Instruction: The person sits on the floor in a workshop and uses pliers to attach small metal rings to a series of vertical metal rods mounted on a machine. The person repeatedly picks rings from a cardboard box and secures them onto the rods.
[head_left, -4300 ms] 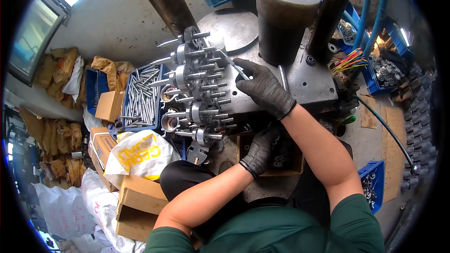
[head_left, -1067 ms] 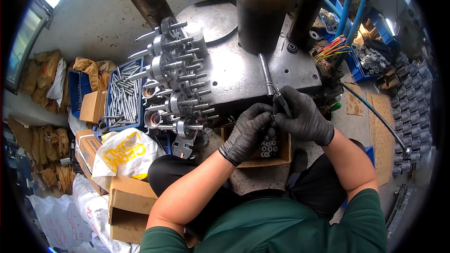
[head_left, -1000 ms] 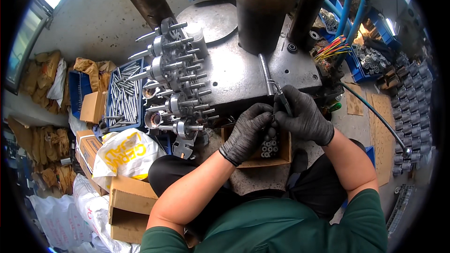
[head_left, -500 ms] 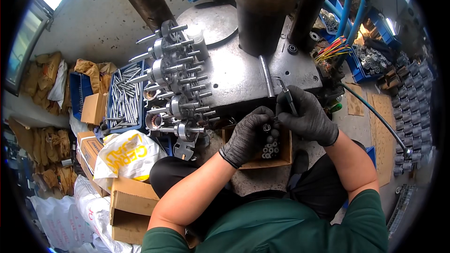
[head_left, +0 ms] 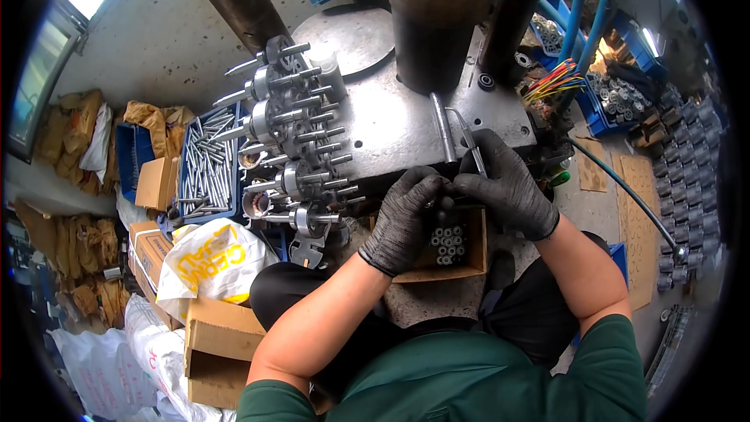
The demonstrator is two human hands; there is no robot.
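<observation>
My left hand [head_left: 404, 219], in a dark grey glove, is closed with its fingertips pinched. Any small part in those fingers is mostly hidden. My gloved right hand [head_left: 512, 187] is closed round a slim metal tool with a bent tip [head_left: 472, 141], which points up and away from me. The fingertips of both hands come close together over a cardboard box [head_left: 478, 254]. Inside the box lie several small round metal parts [head_left: 448, 244] with holes in their middles, like bearings. Just left of the tool, a metal rod [head_left: 443, 126] rests on the steel machine bed [head_left: 383, 129].
A thick steel column [head_left: 434, 23] rises from the bed. Shafts with round metal bodies [head_left: 289, 113] stand stacked on the left, beside a blue crate of rods [head_left: 209, 160]. An open cardboard box [head_left: 223, 328] is at lower left. Coloured wires [head_left: 553, 82] stick out at right.
My hands have drawn closer together, the left one turning over its fingertips. The small ring part seen at the left fingers is now hidden. More of the parts in the box show.
</observation>
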